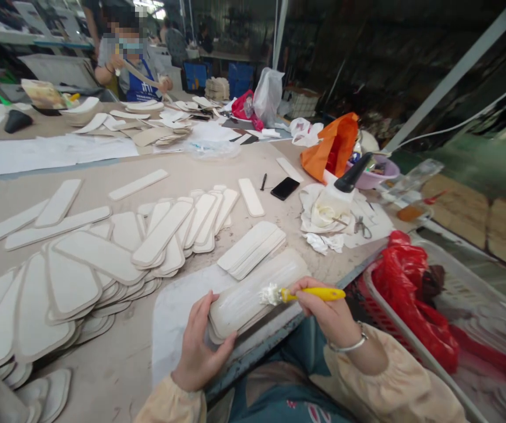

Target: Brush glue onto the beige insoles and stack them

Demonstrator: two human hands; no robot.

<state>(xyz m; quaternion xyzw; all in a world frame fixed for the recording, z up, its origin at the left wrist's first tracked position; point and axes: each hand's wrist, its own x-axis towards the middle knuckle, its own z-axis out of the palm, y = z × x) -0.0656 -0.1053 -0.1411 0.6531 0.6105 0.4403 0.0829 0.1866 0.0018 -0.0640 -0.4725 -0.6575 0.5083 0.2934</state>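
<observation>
One pale panel (239, 299), rounded at the corners, laid at the table's (134, 352) near edge, partly over a sheet of white paper (169, 329); further layers are shown beneath it by their edges. One yellow-handled brush (321, 292), its bristles loaded with white paste (270, 294), grasped by the right hand (326, 314) and set to the panel's upper face. Left hand (200, 346): fingers and thumb spread about the panel's left end, apparently to steady it; how firmly it is clasped cannot be told. Condition: a wet sheen is borne over much of the upper face, with white streaks along it, so the coating of this piece is judged well advanced but unfinished, paste being gathered thickly at the bristles. Whether the layers beneath have been coated cannot be told. Just beyond, one small stack of narrower panels (253, 249), no wet sheen being seen on its top. To the left, a large fanned spread of loose panels (98, 258), dry-looking and overlapping; these are judged to form by far the greater share remaining, though earlier treatment of any cannot be ruled out.
</observation>
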